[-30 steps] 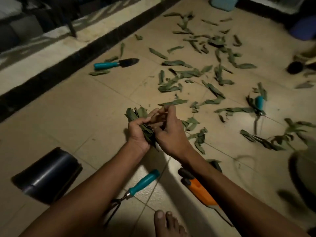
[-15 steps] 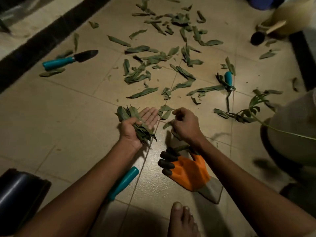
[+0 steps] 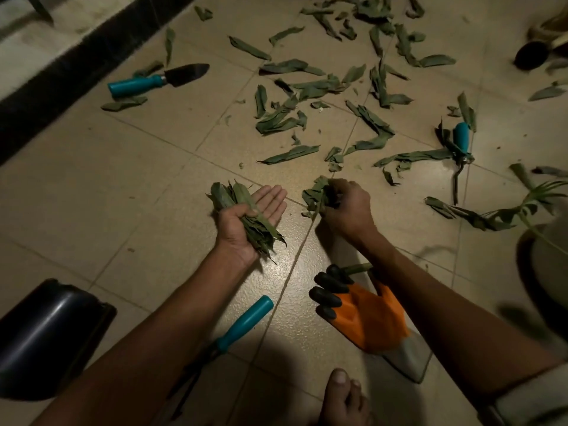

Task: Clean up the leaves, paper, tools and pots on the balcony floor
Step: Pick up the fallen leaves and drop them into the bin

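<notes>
Head view: leaves gathered hand to hand

We keep the left hand (image 3: 246, 219) palm up as a store: thumb clamps a bundle of leaves (image 3: 246, 210), fingers (image 3: 272, 199) flat, likely to receive more. Our right hand (image 3: 344, 207) curls around a fresh clump (image 3: 315, 193) just above the floor (image 3: 153, 179). Loose leaves (image 3: 292, 118) and trowel (image 3: 156, 79) lie beyond.

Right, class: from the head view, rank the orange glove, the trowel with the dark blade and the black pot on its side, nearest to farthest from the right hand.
1. orange glove: just below the right hand, beside that forearm.
2. trowel: far up-left, by the dark floor strip.
3. black pot: bottom-left corner. The trowel and pot are close to call.
</notes>
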